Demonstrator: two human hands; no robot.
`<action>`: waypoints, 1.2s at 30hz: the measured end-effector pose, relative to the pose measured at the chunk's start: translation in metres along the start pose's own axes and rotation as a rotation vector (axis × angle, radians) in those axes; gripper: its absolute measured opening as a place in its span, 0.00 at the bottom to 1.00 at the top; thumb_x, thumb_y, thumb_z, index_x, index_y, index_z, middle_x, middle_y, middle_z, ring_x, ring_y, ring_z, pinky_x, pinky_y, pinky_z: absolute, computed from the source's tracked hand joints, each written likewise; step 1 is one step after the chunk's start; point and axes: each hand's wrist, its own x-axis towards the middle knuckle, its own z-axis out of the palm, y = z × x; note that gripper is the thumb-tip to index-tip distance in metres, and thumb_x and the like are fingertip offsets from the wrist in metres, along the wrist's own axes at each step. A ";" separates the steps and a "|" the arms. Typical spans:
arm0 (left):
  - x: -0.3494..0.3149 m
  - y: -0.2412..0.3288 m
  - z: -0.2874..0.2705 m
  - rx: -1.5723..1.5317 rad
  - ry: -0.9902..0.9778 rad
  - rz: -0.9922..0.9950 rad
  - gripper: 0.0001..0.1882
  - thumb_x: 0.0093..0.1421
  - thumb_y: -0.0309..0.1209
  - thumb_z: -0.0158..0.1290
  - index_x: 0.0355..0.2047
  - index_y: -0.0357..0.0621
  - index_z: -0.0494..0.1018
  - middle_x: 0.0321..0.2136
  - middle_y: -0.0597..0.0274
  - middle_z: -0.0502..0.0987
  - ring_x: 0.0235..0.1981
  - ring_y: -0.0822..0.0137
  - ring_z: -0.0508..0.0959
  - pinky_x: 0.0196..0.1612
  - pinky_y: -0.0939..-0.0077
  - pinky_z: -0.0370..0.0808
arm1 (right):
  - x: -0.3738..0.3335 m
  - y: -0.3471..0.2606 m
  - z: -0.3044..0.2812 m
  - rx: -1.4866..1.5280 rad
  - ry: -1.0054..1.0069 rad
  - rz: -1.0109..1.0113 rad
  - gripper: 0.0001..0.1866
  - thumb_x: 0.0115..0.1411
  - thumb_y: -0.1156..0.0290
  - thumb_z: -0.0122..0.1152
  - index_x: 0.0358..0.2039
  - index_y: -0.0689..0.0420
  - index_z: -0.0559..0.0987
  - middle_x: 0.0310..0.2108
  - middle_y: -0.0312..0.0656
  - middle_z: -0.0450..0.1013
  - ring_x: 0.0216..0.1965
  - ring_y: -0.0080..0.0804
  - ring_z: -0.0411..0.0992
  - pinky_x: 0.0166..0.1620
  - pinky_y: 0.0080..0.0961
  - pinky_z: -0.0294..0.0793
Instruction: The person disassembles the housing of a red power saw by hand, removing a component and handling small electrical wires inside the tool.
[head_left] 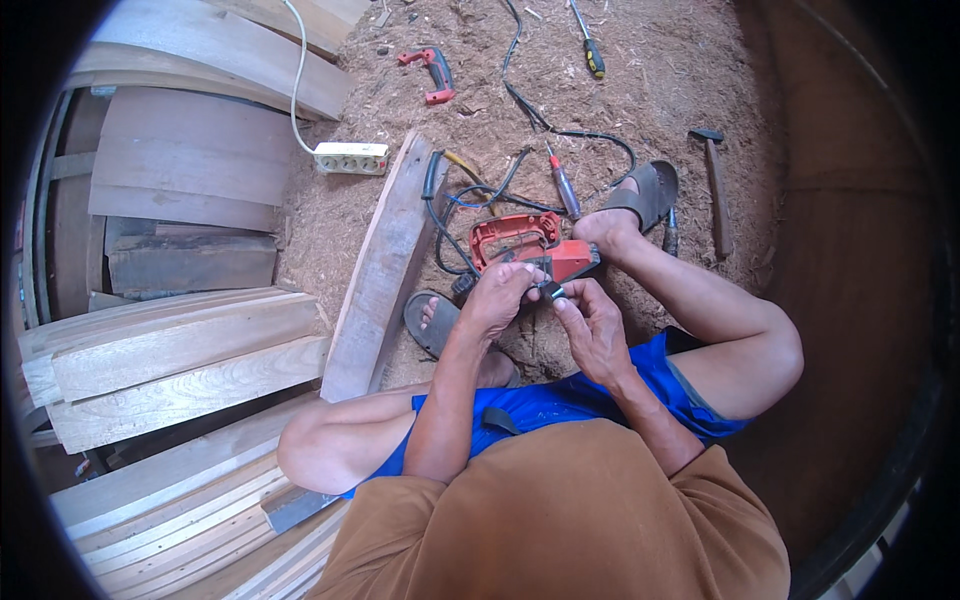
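Between my two hands is a small dark part with a shiny edge; its exact kind is too small to tell. My left hand pinches it from the left with bent fingers. From the right, my right hand grips it between thumb and fingers. Just beyond the hands, a red and black power tool lies on the ground, its housing looking opened up and its inner parts partly hidden by my fingers. A screwdriver with a red-tipped, see-through handle lies behind the tool, close to my right foot.
A wooden beam lies left of the tool. Beyond it are a white power strip, a loose red and black handle piece and another screwdriver. A hammer rests at right. Black cable crosses the shavings; stacked boards fill the left.
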 end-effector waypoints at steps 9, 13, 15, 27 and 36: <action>-0.006 0.007 0.003 -0.006 0.033 0.054 0.12 0.69 0.34 0.54 0.39 0.37 0.81 0.25 0.73 0.75 0.27 0.81 0.70 0.32 0.84 0.66 | 0.005 0.021 -0.001 0.146 -0.031 0.130 0.08 0.68 0.69 0.59 0.39 0.62 0.76 0.28 0.33 0.75 0.30 0.15 0.69 0.34 0.19 0.69; -0.005 0.007 0.000 0.210 0.074 0.043 0.13 0.65 0.37 0.56 0.32 0.38 0.81 0.23 0.70 0.76 0.25 0.79 0.71 0.30 0.78 0.67 | 0.016 0.025 0.002 0.326 -0.111 0.276 0.07 0.67 0.71 0.59 0.38 0.61 0.76 0.30 0.35 0.77 0.28 0.13 0.67 0.32 0.17 0.66; -0.011 0.014 0.004 0.550 0.231 0.057 0.09 0.61 0.34 0.58 0.32 0.40 0.81 0.22 0.61 0.79 0.24 0.69 0.76 0.30 0.70 0.71 | 0.021 0.027 0.006 0.405 -0.140 0.344 0.05 0.67 0.70 0.60 0.38 0.58 0.77 0.30 0.34 0.77 0.26 0.13 0.65 0.31 0.16 0.64; -0.018 0.023 0.002 1.111 0.521 0.588 0.03 0.57 0.24 0.58 0.33 0.40 0.77 0.29 0.46 0.76 0.34 0.42 0.77 0.39 0.49 0.73 | 0.037 0.042 0.048 0.363 -0.055 0.241 0.12 0.62 0.74 0.64 0.44 0.63 0.76 0.29 0.40 0.77 0.25 0.25 0.72 0.30 0.25 0.72; -0.019 0.025 0.001 1.055 0.506 0.630 0.05 0.57 0.21 0.58 0.35 0.38 0.77 0.30 0.45 0.76 0.35 0.42 0.78 0.40 0.51 0.75 | 0.042 0.015 0.036 0.192 -0.126 0.226 0.09 0.67 0.72 0.58 0.36 0.65 0.80 0.27 0.38 0.78 0.26 0.23 0.74 0.31 0.25 0.76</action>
